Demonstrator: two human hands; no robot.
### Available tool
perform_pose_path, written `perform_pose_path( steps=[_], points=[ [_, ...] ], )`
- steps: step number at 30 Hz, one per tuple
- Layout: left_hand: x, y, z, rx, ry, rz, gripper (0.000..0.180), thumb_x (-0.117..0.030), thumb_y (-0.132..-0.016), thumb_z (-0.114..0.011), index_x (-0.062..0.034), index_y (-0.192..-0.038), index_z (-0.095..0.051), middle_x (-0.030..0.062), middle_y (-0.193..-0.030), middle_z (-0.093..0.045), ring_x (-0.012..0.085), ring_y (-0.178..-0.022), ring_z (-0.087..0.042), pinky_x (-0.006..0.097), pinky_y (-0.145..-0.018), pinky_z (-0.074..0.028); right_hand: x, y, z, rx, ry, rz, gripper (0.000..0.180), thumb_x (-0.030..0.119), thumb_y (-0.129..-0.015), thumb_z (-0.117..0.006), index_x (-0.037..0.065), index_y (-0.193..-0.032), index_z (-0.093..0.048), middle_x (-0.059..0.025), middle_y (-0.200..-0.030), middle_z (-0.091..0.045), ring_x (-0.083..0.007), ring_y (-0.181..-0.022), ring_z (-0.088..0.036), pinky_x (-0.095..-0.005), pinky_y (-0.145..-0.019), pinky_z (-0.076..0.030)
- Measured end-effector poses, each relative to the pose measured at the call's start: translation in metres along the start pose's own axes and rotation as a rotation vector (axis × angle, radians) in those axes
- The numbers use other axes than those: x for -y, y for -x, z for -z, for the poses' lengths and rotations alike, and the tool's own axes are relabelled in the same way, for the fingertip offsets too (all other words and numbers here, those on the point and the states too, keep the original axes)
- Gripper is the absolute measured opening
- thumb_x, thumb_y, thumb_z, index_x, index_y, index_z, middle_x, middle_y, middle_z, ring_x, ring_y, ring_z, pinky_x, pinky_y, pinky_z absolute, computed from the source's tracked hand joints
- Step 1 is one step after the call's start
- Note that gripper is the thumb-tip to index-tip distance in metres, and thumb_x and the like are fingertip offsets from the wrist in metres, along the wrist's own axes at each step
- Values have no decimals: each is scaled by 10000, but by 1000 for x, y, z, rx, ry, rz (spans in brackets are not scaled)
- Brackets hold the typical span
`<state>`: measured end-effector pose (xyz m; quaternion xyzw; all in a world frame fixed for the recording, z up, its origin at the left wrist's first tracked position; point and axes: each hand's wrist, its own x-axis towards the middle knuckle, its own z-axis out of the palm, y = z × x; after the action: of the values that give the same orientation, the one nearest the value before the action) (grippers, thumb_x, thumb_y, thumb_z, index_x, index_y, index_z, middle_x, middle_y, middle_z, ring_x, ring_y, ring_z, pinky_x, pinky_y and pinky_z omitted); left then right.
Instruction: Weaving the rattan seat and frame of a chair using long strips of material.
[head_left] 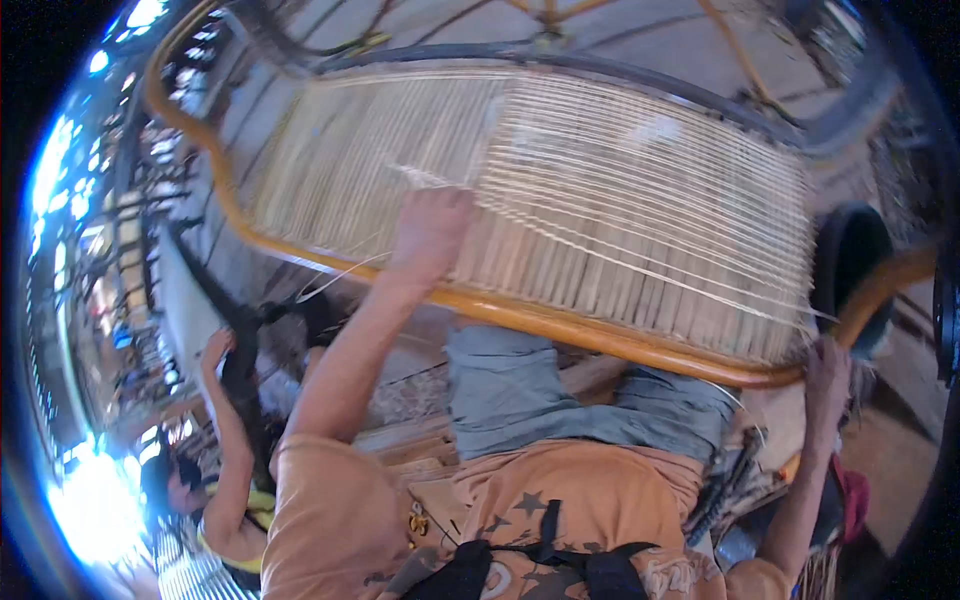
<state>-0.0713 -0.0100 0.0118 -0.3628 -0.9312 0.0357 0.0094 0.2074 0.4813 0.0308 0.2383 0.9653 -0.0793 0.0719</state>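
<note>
Across my lap lies a seat panel (640, 290) of pale cane strands, strung inside a bent, varnished wooden frame (600, 345). Over the middle of it, my left hand (435, 225) is closed round a pale cane strand (570, 236). The strand runs taut from that fist to the panel's right edge, and a short bunch of ends sticks out beyond the fist. At the frame's right end, my right hand (828, 370) is closed beside the rail, seemingly on the strand's far end; its fingers are partly hidden. A loose strand (345, 272) loops over the front rail.
Another person (230, 500) works at lower left, one arm raised to a dark curved piece (205, 280). A dark round container (855, 265) stands behind the frame's right end. Wooden slats (410, 435) lie under my legs, and a dark curved rail (430, 52) borders the panel's far side.
</note>
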Motion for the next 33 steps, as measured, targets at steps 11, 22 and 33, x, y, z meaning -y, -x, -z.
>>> perform_pose_path(
  steps=[11,22,33],
  points=[
    [8,-3,12,227,92,88,106,-137,-817,-580,-118,-921,-582,58,-806,-610,259,-807,-592,484,-831,-365,20,-8,4,65,217,-60,124,186,-800,-592,96,-876,-631,-103,-872,-604,-316,-869,-551,-431,-750,-466],
    [15,9,14,265,-29,99,161,-204,-827,-535,-106,-930,-612,92,-925,-622,273,-926,-580,515,-958,-326,-49,-7,-30,45,52,134,172,163,-818,-571,47,-940,-605,-142,-886,-606,-316,-885,-569,-401,-770,-454],
    [9,6,25,255,-75,73,166,-287,-813,-610,-164,-917,-649,7,-817,-609,196,-937,-561,576,-983,-271,-86,21,36,268,-402,-87,136,127,-828,-569,9,-773,-530,-33,-632,-453,-131,-592,-429,-293,-547,-376]
  ],
)
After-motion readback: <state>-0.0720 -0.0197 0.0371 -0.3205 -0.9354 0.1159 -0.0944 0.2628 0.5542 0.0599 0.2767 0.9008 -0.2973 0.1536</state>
